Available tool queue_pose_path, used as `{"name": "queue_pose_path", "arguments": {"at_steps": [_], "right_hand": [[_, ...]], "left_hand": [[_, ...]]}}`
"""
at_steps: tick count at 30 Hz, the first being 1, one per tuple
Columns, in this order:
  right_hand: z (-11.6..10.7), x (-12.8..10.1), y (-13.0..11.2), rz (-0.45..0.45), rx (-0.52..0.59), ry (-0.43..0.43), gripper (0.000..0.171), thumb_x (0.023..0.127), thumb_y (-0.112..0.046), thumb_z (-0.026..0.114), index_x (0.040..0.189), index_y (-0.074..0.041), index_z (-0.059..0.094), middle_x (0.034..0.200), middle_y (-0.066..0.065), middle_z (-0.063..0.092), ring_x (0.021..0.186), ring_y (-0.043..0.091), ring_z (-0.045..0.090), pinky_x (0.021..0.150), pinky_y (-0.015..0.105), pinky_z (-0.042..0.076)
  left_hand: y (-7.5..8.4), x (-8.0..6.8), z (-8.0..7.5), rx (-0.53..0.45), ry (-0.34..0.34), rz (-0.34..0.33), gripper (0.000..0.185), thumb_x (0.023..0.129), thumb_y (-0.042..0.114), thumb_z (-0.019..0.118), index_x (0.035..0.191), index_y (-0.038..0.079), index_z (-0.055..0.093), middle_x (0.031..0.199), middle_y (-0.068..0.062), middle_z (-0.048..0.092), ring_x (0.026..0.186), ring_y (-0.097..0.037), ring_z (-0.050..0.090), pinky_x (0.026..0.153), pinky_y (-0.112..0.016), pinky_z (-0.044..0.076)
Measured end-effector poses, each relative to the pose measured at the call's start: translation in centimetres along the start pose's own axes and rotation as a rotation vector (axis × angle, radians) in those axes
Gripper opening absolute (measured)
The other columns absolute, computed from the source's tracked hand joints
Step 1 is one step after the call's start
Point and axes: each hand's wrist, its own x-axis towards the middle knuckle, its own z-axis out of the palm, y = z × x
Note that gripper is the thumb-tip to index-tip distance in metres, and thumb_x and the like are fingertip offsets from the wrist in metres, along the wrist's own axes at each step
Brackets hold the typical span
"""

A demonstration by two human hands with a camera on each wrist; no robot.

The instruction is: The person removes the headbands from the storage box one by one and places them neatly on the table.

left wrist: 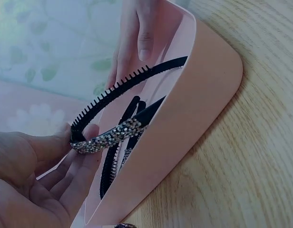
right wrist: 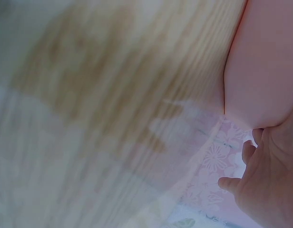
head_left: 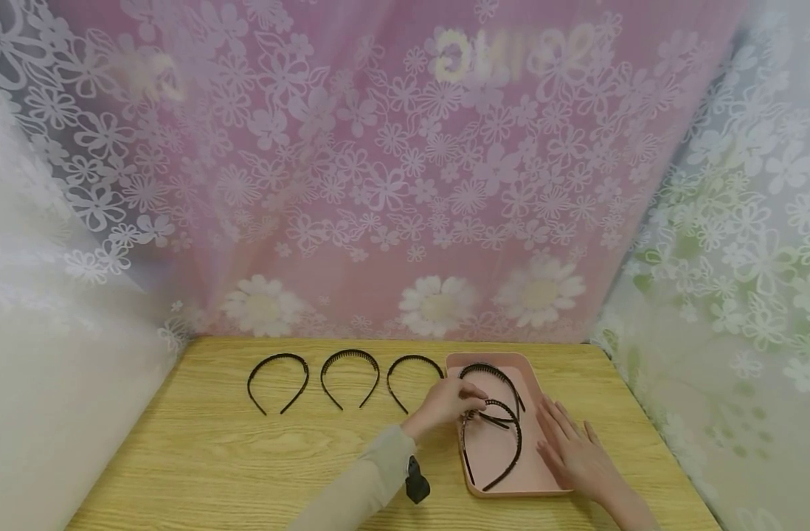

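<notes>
One sequinned headband (left wrist: 111,137) is pinched at its end between the thumb and fingers of the person's left hand (head_left: 448,402), just above the pink tray (head_left: 526,483) that sits near the right edge of the wooden table (head_left: 212,450); its band runs down into the tray, crossing two black toothed headbands: one (head_left: 491,372) lying toward the tray's far end, the other (head_left: 504,450) curving toward its near end; the left wrist view shows the comb teeth of a black band (left wrist: 122,85) rising beside the glittering one, against the tray's inner wall; the right hand (head_left: 574,450) lies flat, fingers straight and loose, on the tray's right rim, gripping nothing; three more black headbands stand in a row along the far edge of the table, left of the tray: the left one (head_left: 277,380), the middle one (head_left: 349,376) and the right one (head_left: 412,380), the last just beside the tray's far left corner; floral curtains (head_left: 405,169) enclose the table behind and at both sides.
</notes>
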Motion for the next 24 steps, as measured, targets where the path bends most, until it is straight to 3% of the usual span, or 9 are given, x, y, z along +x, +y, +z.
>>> {"name": "queue_pose_path", "arguments": {"at_steps": [8,15,20,24], "right_hand": [[0.0,0.0,0.1,0.007,0.001,-0.014,0.059,0.104,-0.032,0.058,0.155,-0.007,0.042,0.165,0.011,0.03,0.152,0.032,0.026,0.108,0.074,0.025],[0.0,0.0,0.1,0.007,0.01,-0.017,0.059,0.104,-0.033,0.059,0.154,-0.007,0.043,0.164,0.012,0.031,0.153,0.031,0.024,0.108,0.074,0.024],[-0.1,0.0,0.1,0.017,0.014,-0.031,0.06,0.104,-0.034,0.058,0.154,-0.006,0.044,0.164,0.013,0.031,0.153,0.032,0.024,0.109,0.074,0.023],[-0.1,0.1,0.0,0.021,0.004,-0.032,0.06,0.104,-0.035,0.059,0.154,-0.006,0.044,0.164,0.014,0.032,0.151,0.035,0.027,0.109,0.074,0.024]], "left_hand": [[-0.4,-0.2,-0.4,-0.022,-0.011,-0.057,0.017,0.099,0.017,0.068,0.111,0.013,0.08,0.096,0.003,0.076,0.085,-0.009,0.068,0.064,-0.022,0.055],[-0.8,-0.4,-1.1,-0.087,0.037,-0.038,0.02,0.1,0.014,0.065,0.115,0.012,0.078,0.099,-0.002,0.078,0.083,-0.009,0.068,0.06,-0.024,0.054],[-0.9,-0.5,-1.7,-0.207,0.052,-0.042,0.023,0.101,0.015,0.064,0.12,0.011,0.076,0.101,-0.007,0.078,0.077,-0.005,0.067,0.066,-0.034,0.059],[-1.1,-0.6,-2.3,-0.253,0.092,-0.047,0.023,0.1,0.013,0.064,0.12,0.012,0.076,0.103,-0.005,0.077,0.081,-0.007,0.067,0.073,-0.044,0.06]]}}
